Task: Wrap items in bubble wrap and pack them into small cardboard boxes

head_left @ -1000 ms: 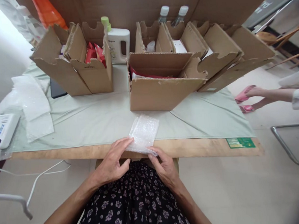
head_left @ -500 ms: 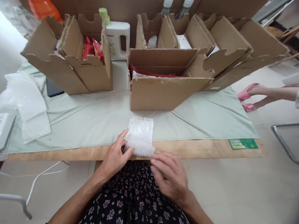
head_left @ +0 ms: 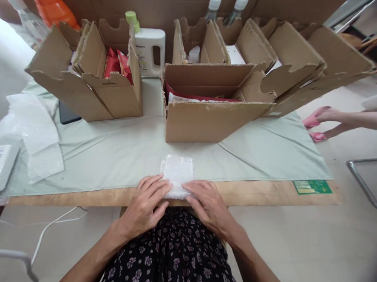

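Observation:
A small flat piece of bubble wrap (head_left: 178, 169), folded into a rough rectangle, lies at the table's front edge. My left hand (head_left: 149, 201) rests over its left side with the fingers stretched out and the thumb apart. On the opposite side, my right hand (head_left: 208, 203) grips the near right corner between fingertips and thumb. The wrap's lower part is partly covered by the fingers. Whether anything sits inside the wrap, I cannot tell.
Beyond the hands stands a cardboard box (head_left: 213, 120) with red and white packs inside. Several more open boxes line the back, beside a white jug (head_left: 151, 49). More bubble wrap (head_left: 41, 135) and a white device (head_left: 0, 165) lie left. A person's feet (head_left: 318, 122) show at right.
My right hand has moved up and left onto the wrap's near right corner. My left hand's fingers have flattened over its left side.

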Tool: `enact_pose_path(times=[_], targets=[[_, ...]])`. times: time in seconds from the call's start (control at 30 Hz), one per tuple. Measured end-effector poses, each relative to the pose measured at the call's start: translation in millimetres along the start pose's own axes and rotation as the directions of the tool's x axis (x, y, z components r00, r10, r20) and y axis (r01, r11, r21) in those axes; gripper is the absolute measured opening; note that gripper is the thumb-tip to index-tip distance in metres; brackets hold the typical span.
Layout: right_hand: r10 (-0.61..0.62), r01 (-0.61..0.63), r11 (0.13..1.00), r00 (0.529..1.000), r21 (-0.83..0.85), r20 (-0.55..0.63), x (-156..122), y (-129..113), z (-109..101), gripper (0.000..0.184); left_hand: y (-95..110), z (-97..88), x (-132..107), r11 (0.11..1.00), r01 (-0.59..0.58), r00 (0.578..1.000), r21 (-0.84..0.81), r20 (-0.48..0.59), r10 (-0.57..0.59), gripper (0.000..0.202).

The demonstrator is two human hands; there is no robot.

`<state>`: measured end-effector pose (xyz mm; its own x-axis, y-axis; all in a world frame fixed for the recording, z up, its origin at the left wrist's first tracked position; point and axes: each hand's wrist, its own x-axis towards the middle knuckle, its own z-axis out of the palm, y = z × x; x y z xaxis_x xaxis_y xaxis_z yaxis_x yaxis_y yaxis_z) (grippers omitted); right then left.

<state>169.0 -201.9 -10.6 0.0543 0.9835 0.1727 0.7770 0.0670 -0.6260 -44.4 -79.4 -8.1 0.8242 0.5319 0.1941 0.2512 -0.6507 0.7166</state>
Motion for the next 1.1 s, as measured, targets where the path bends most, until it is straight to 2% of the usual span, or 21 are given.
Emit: enact_pose_path(times=[0.07, 0.1, 0.2, 0.27, 0.3, 0.33, 0.4, 0.47, 0.57, 0.63, 0.67, 0.73, 0.77, 0.8, 0.83, 0.9, 0.93, 1.0, 1.1], targets=[[0.051, -0.055, 0.995, 0.998, 0.088, 0.039, 3.6, -0.5, -4.6, 0.030, -0.7, 0.5, 5.8, 0.996, 0.077, 0.997, -0.052, -0.014, -0.077, 0.035], [0.073, -0.075, 0.992, 0.997, 0.105, 0.021, 4.8, 0.1, -5.2, 0.030, -1.1, 1.2, 9.5, 0.989, 0.127, 0.991, -0.070, -0.032, -0.129, 0.033], [0.073, -0.072, 0.997, 0.977, 0.013, -0.201, 4.8, 2.7, -3.3, 0.034, -2.8, 3.9, 22.1, 0.949, 0.290, 0.952, -0.124, -0.067, -0.300, 0.033], [0.001, -0.037, 0.994, 0.943, -0.103, -0.334, 3.7, 3.8, -0.9, 0.036, -5.3, 5.5, 31.0, 0.912, 0.372, 0.919, -0.174, -0.072, -0.388, 0.035], [-0.041, -0.014, 0.988, 0.935, -0.153, -0.351, 3.6, 4.2, 0.6, 0.037, -6.9, 6.3, 35.4, 0.897, 0.396, 0.906, -0.195, -0.078, -0.417, 0.035], [-0.076, 0.010, 0.981, 0.939, -0.195, -0.334, 4.1, 4.7, 2.2, 0.036, -8.6, 7.1, 39.6, 0.888, 0.413, 0.896, -0.203, -0.083, -0.436, 0.034], [-0.111, 0.051, 0.965, 0.968, -0.259, -0.224, 7.3, 6.6, 6.7, 0.035, -11.3, 8.2, 46.5, 0.883, 0.434, 0.884, -0.179, -0.100, -0.456, 0.034], [-0.085, 0.044, 0.954, 0.988, -0.298, -0.126, 13.1, 10.6, 12.2, 0.036, -11.9, 7.6, 49.3, 0.884, 0.447, 0.875, -0.135, -0.137, -0.464, 0.033], [-0.021, -0.008, 0.960, 0.994, -0.279, -0.103, 22.8, 19.5, 18.5, 0.034, -7.9, 2.1, 42.4, 0.857, 0.481, 0.832, -0.183, -0.212, -0.512, 0.034], [0.014, -0.042, 0.975, 0.992, -0.216, -0.126, 28.0, 24.7, 19.4, 0.033, -3.2, -2.8, 32.5, 0.780, 0.534, 0.768, -0.326, -0.199, -0.609, 0.032], [0.034, -0.059, 0.982, 0.989, -0.177, -0.141, 30.0, 26.4, 18.9, 0.032, -0.6, -4.6, 27.5, 0.714, 0.562, 0.731, -0.417, -0.152, -0.665, 0.031], [0.072, -0.091, 0.991, 0.980, -0.097, -0.187, 32.5, 26.5, 17.1, 0.030, 4.7, -4.7, 20.4, 0.529, 0.604, 0.673, -0.596, 0.027, -0.739, 0.037], [0.087, -0.102, 0.993, 0.974, -0.060, -0.208, 32.9, 24.4, 16.3, 0.029, 7.3, -2.6, 18.9, 0.427, 0.606, 0.663, -0.671, 0.128, -0.738, 0.042], [0.099, -0.108, 0.994, 0.970, -0.027, -0.223, 32.6, 20.8, 15.8, 0.028, 10.0, 0.8, 18.9, 0.334, 0.591, 0.669, -0.735, 0.215, -0.711, 0.049], [0.103, -0.105, 0.994, 0.968, 0.001, -0.227, 31.3, 15.8, 15.7, 0.027, 12.6, 5.1, 20.0, 0.258, 0.560, 0.693, -0.787, 0.274, -0.667, 0.054], [0.086, -0.079, 0.996, 0.973, 0.039, -0.213, 25.9, 2.8, 16.5, 0.026, 17.4, 14.6, 24.2, 0.177, 0.467, 0.757, -0.866, 0.289, -0.586, 0.055], [0.065, -0.056, 0.997, 0.977, 0.049, -0.203, 21.7, -3.9, 17.0, 0.026, 19.3, 18.7, 26.2, 0.163, 0.423, 0.780, -0.892, 0.266, -0.567, 0.052], [0.038, -0.026, 0.998, 0.977, 0.062, -0.209, 11.0, -13.8, 16.9, 0.026, 21.8, 23.8, 28.2, 0.160, 0.378, 0.789, -0.912, 0.227, -0.572, 0.044], [0.141, -0.097, 0.982, 0.950, 0.164, -0.279, -5.3, -14.5, 12.2, 0.037, 22.3, 24.3, 25.3, 0.182, 0.370, 0.779, -0.911, 0.197, -0.595, 0.041]])
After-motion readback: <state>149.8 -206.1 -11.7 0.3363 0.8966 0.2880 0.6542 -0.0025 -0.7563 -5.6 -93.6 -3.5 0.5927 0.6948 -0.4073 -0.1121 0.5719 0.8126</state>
